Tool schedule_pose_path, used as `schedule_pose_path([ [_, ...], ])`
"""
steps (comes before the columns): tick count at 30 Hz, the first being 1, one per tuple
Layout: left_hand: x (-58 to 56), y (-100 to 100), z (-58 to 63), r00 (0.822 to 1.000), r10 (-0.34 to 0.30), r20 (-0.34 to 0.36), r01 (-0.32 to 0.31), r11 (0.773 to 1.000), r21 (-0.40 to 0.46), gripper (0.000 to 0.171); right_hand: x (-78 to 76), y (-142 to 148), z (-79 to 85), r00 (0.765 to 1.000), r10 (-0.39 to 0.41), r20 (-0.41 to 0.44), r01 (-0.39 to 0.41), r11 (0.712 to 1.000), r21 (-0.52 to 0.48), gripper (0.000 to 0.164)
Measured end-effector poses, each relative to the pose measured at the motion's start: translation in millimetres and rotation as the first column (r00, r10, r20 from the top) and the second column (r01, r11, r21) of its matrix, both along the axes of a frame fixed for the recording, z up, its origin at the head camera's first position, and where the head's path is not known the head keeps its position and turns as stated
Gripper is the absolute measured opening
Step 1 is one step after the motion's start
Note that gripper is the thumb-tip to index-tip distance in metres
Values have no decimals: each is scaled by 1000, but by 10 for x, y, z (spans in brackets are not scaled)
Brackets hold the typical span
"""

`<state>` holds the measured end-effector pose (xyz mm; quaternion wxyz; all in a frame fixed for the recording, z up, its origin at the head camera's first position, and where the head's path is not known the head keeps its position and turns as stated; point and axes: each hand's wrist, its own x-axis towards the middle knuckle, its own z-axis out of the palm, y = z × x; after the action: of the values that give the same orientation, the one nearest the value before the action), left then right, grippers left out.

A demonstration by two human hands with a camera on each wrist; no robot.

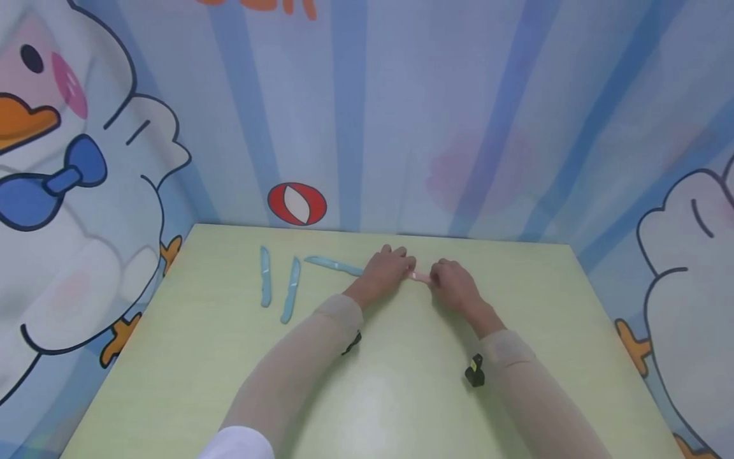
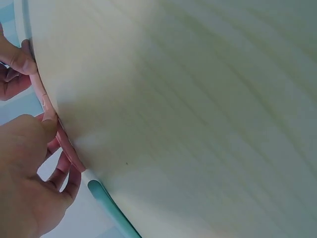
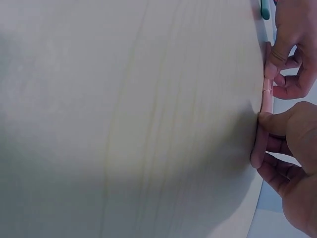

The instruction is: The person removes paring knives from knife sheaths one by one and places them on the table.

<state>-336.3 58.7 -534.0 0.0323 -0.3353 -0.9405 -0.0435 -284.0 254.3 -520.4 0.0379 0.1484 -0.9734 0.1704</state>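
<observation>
A slim pink knife (image 1: 421, 277) with a pale band near its middle lies sideways at the back of the table. My left hand (image 1: 385, 271) pinches its left part between thumb and fingers. The right hand (image 1: 455, 287) pinches the right part, near the rounded end that shows in the right wrist view, where the pink knife (image 3: 260, 144) runs along the far table edge. Left of my left hand lies a light blue knife (image 1: 332, 264), its right end hidden behind that hand. In the left wrist view a rounded blue-green end (image 2: 101, 193) shows just beyond the pink one.
Two more light blue knives, one far left (image 1: 266, 277) and one beside it (image 1: 290, 290), lie roughly upright in the head view. The pale yellow table (image 1: 401, 395) meets a cartoon-printed cloth wall (image 1: 390, 115) at the back. A black wrist camera (image 1: 474, 371) hangs under the right forearm.
</observation>
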Motion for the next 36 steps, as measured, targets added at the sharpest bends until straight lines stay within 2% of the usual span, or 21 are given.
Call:
schedule_pose_path([
  [8, 4, -17, 7, 996, 47, 76, -51, 997, 53, 13, -14, -11, 1, 1000, 20, 0, -20, 1000, 22, 7],
  [15, 1, -22, -13, 995, 64, 80, -68, 996, 50, 12, -12, -31, 14, 1000, 19, 7, -20, 1000, 20, 7],
  [25, 46, -14, 38, 994, 56, 91, -61, 997, 55, 13, -18, -10, 29, 999, 33, 10, -33, 999, 30, 7],
  [33, 37, -12, 32, 993, 69, 99, -74, 996, 48, 16, -11, -29, 11, 1000, 14, 7, -14, 1000, 23, 7],
  [36, 36, -3, 41, 990, 78, 117, -86, 994, 69, 16, -2, -36, 43, 1000, 6, 16, -6, 999, 40, 8],
])
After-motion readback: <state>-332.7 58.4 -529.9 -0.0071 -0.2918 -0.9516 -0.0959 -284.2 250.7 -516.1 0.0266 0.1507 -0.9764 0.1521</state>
